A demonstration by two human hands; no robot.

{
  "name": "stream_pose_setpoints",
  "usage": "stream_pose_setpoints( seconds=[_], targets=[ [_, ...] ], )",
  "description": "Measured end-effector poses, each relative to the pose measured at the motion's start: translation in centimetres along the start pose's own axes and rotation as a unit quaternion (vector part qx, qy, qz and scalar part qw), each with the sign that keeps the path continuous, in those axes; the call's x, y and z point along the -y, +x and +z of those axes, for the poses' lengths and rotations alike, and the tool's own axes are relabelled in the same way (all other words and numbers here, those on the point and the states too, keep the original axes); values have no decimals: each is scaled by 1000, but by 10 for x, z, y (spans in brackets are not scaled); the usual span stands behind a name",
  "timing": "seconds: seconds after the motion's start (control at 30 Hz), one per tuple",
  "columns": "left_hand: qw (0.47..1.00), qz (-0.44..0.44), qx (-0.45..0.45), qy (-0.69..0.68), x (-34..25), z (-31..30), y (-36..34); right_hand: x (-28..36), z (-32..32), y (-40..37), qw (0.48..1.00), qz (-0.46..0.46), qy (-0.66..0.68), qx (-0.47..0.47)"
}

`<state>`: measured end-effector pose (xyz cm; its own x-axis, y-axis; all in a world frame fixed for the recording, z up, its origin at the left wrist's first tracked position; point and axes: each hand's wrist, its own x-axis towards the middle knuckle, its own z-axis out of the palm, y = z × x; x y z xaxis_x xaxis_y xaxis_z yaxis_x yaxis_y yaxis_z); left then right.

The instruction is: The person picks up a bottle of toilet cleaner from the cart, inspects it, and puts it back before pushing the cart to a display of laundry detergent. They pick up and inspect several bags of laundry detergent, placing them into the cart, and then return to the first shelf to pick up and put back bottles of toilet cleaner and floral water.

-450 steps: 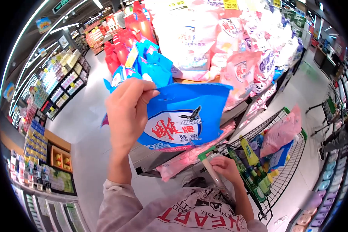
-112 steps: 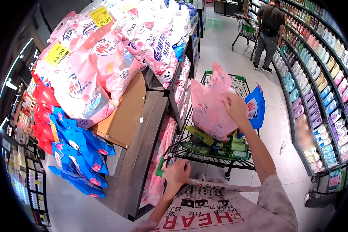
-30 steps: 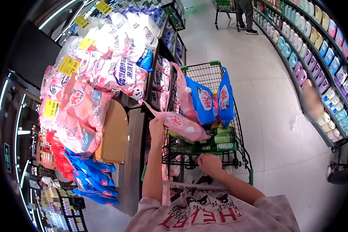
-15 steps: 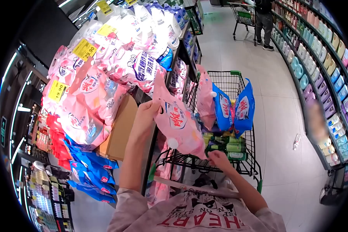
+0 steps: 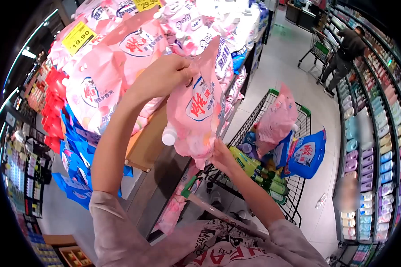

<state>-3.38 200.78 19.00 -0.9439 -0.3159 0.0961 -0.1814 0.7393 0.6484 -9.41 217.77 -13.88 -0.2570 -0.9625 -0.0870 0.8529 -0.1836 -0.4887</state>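
Item one: pink pouch, white cap at its lower side, its oval label showing red characters reading "雕牌"; it is hanging upright between the pink display bags and the shopping cart.
Left hand: gripping the pouch's upper edge, fingers closing on it.
Right hand: touching the pouch's bottom corner; whether it is pinching cannot be told.
Display: yellow price tags are reading "19.90" and "29.90"; blue packs and red bottles are sitting beside the pink bags.
Cart: carrying another pink pouch, blue bags and green bottles.
Obstructions: the left forearm is crossing before the display; the right forearm is covering part of the cart.
Beyond: a person is standing near a second cart.
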Motion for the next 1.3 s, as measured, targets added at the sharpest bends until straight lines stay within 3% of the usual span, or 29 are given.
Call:
stream_pose_setpoints(
  seconds=[0.1,0.13,0.2,0.23,0.3,0.4,0.43,0.53,0.57,0.6,0.67,0.7,0.73,0.8,0.87,0.97,1.07,1.13,1.17,1.23,1.27,1.3],
  targets=[
    [965,-2,-50,259,39,-20,7,-8,14,38,999,3,13,-35],
    [964,-2,-43,263,52,-20,9,-13,20,50,998,-15,-11,-54],
    [897,-47,-168,407,71,-14,8,-28,15,76,997,-19,16,-75],
    [899,-50,-161,404,80,-9,8,-33,12,86,996,-27,-8,-83],
    [843,-99,-242,470,93,-3,13,-38,10,99,991,-32,-48,-121],
    [815,-80,-251,516,122,16,18,-37,7,107,980,-17,-79,-182],
    [790,-51,-262,551,131,25,21,-35,1,109,980,2,-90,-180],
    [781,-39,-314,538,125,42,22,-32,-6,113,971,31,-157,-176],
    [783,-74,-276,553,121,45,21,-29,2,111,945,33,-216,-245],
    [786,-69,-273,550,118,50,20,-29,-9,111,944,30,-213,-252],
    [793,-60,-288,534,113,60,18,-27,-33,109,855,-27,-457,-243],
    [812,-84,-277,506,107,66,19,-15,-26,90,847,-65,-471,-238],
    [816,-73,-275,502,103,74,21,-3,-20,66,919,-30,-342,-195],
    [780,105,-362,500,96,94,26,15,-20,10,923,-42,-343,-171],
    [818,142,-347,437,93,128,41,15,-54,-52,884,-87,-406,-215],
    [942,188,-215,177,75,188,75,11,-67,-138,757,-104,-522,-379],
    [975,184,-97,78,52,260,122,7,-63,-182,654,-111,-603,-443],
    [995,65,77,27,13,291,143,10,-63,-193,665,-116,-593,-440],
    [993,80,86,30,14,327,168,10,-63,-197,681,-116,-585,-425],
    [979,146,70,127,32,411,220,15,-65,-196,661,-98,-620,-411],
    [975,161,78,132,8,403,213,16,-67,-197,641,-68,-663,-380],
    [987,82,56,124,-28,378,198,11,-76,-198,630,-29,-681,-372]
  ],
)
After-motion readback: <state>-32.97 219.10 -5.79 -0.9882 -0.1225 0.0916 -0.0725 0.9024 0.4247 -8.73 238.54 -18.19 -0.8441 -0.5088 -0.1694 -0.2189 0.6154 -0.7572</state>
